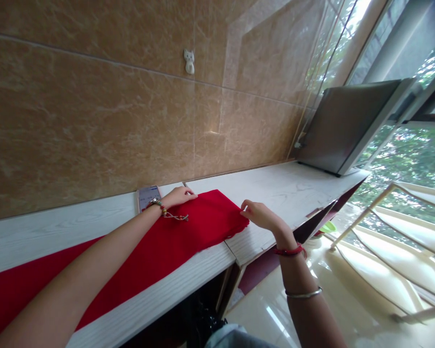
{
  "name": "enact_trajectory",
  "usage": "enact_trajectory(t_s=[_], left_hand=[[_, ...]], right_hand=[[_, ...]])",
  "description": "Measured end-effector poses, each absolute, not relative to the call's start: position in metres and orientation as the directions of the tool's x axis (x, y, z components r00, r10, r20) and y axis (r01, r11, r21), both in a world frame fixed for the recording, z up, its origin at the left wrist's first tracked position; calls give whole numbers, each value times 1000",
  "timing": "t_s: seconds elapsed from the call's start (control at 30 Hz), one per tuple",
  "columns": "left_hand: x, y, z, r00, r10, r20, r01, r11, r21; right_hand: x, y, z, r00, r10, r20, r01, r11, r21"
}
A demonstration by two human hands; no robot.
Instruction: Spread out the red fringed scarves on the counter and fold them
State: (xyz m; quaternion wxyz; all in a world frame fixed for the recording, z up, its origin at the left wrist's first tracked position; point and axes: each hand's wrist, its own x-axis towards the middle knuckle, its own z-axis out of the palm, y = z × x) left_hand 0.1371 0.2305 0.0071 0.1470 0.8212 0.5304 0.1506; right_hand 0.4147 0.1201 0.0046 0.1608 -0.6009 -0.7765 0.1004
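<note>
A long red cloth (pixel 203 222) lies flat and folded along the white bench top, its right end rough and ruffled like a fringe. At the cloth's far edge is my left hand (pixel 180 195), with thumb and fingers closed on the fabric. My right hand (pixel 260 214) pinches the right end near its corner between thumb and fingertips. Beaded bracelets hang from my left wrist and trail over the cloth. A phone (pixel 148 196) with its screen lit lies just behind my left wrist, partly covered by it.
The white wood-grain bench top (pixel 261 186) runs along a brown tiled wall (pixel 94 121) bearing a small white cat figure (pixel 189 61). A grey box-shaped appliance (pixel 348 125) stands at the far right end. A cream rack (pixel 387 256) stands on the floor by the window.
</note>
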Motion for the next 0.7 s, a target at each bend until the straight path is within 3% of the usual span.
enact_trajectory(t_s=[0.27,0.5,0.63,0.7], left_hand=[[103,216,7,447,893,-54,816,-382,434],[110,201,8,336,940,58,893,-337,299],[135,173,4,346,914,213,897,-389,210],[147,156,-1,407,885,227,876,-449,177]], right_hand=[[415,135,-11,-178,978,112,917,206,-341],[407,135,-8,-155,974,163,940,196,-281],[374,138,-8,-297,876,381,881,405,-244],[353,142,-13,-382,821,424,845,497,-200]])
